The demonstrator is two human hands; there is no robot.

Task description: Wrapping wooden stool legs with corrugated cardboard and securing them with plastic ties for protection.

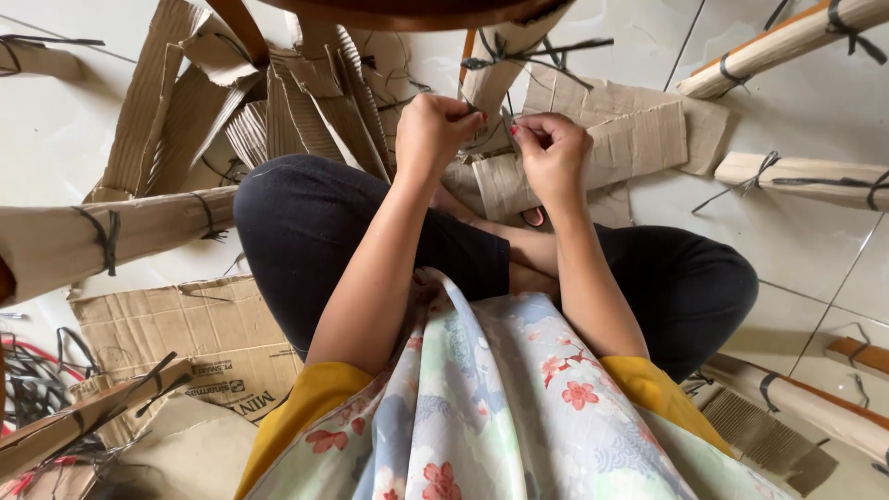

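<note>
I sit cross-legged on a tiled floor. Both hands work at a cardboard-wrapped wooden leg (495,79) that comes down from a dark wooden piece (407,11) at the top of the head view. My left hand (433,130) pinches a thin black tie (482,113) at the wrap. Beside it, my right hand (552,153) has its fingers closed on the same tie or on the cardboard edge; which one is unclear. More black ties (532,54) stick out higher on that leg.
Torn corrugated cardboard (278,111) is piled behind my left knee. Wrapped, tied legs lie at the left (111,236), upper right (787,42), right (806,178) and lower right (815,407). A flat printed box (199,338) and loose black ties (37,380) lie lower left.
</note>
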